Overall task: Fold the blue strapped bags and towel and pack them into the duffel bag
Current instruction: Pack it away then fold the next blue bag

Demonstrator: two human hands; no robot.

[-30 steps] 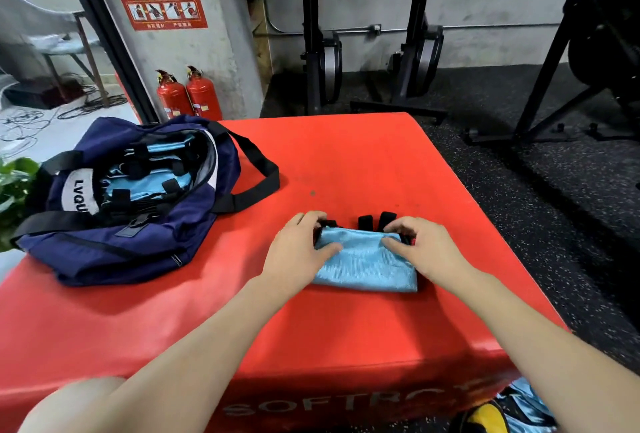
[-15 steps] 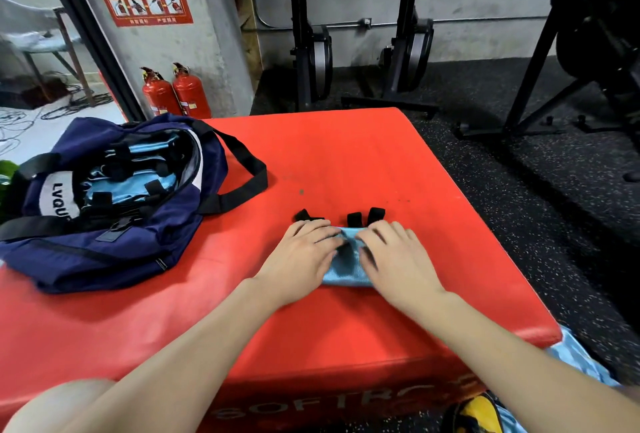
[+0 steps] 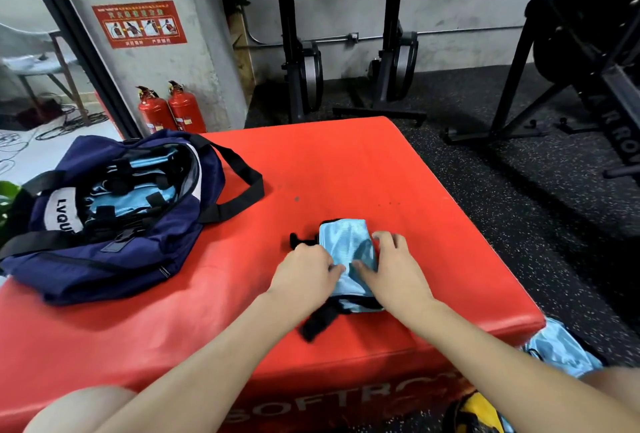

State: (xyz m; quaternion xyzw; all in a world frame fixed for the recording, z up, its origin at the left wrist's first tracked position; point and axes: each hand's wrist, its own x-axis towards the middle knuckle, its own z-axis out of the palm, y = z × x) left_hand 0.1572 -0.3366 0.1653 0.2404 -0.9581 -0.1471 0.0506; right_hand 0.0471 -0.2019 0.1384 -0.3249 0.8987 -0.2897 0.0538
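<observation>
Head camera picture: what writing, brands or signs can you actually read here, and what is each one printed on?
"LVQU": on the white patch of the navy duffel bag; the rest is hidden by a fold.
"SOFTR": white letters on the front of the red padded box; the following letters are too faded to tell.
"R RO": on the black gym machine, cut off by the picture's edge.
Red wall sign: four pictograms and lines of characters, too small to read.
Fire extinguishers: labels too blurred to read.

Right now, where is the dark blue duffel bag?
The duffel bag lies open on the left side of the red mat in the head view, left of both hands, with two fire extinguishers behind it.
</observation>
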